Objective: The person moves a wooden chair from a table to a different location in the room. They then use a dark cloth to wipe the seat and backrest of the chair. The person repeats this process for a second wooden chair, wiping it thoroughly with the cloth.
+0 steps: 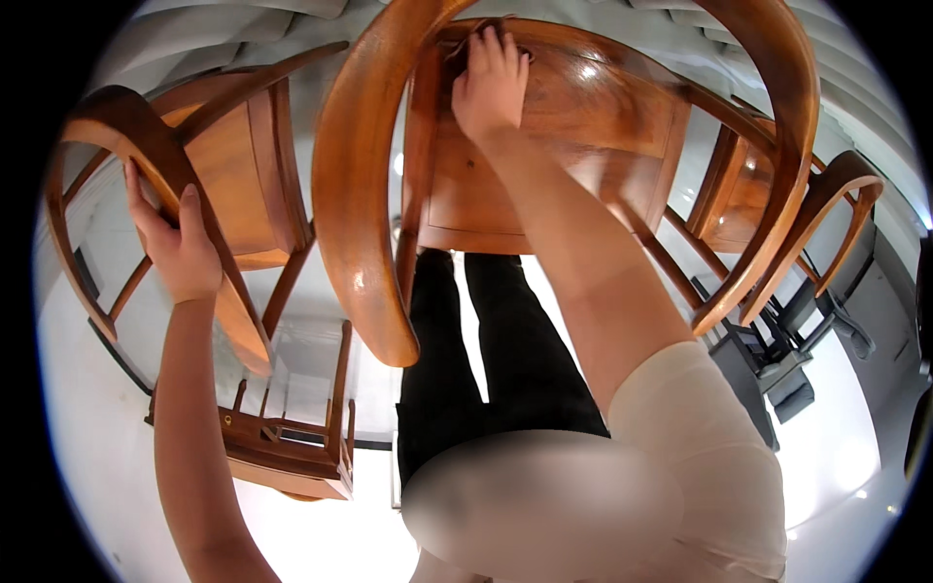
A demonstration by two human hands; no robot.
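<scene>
A polished wooden armchair stands right before me, its broad seat (561, 175) framed by a curved armrest (357, 218). My right hand (492, 87) reaches down to the seat's far left corner. Under its fingers is a crumpled dark brown cloth (455, 60), pressed against the wood and partly covered by the hand. My left hand (175, 233) holds the armrest (171, 164) of a second wooden chair at left, thumb on one side and fingers on the other. That chair's seat (226, 171) lies just beyond the hand.
At right is another wooden armchair (845, 182), close beside the middle one. Behind it are dark grey padded objects (791, 393) on a frame. Lower left, a piece of wooden furniture (291, 444) with slender legs stands on the pale floor. Pale grey folds (219, 25) line the far side.
</scene>
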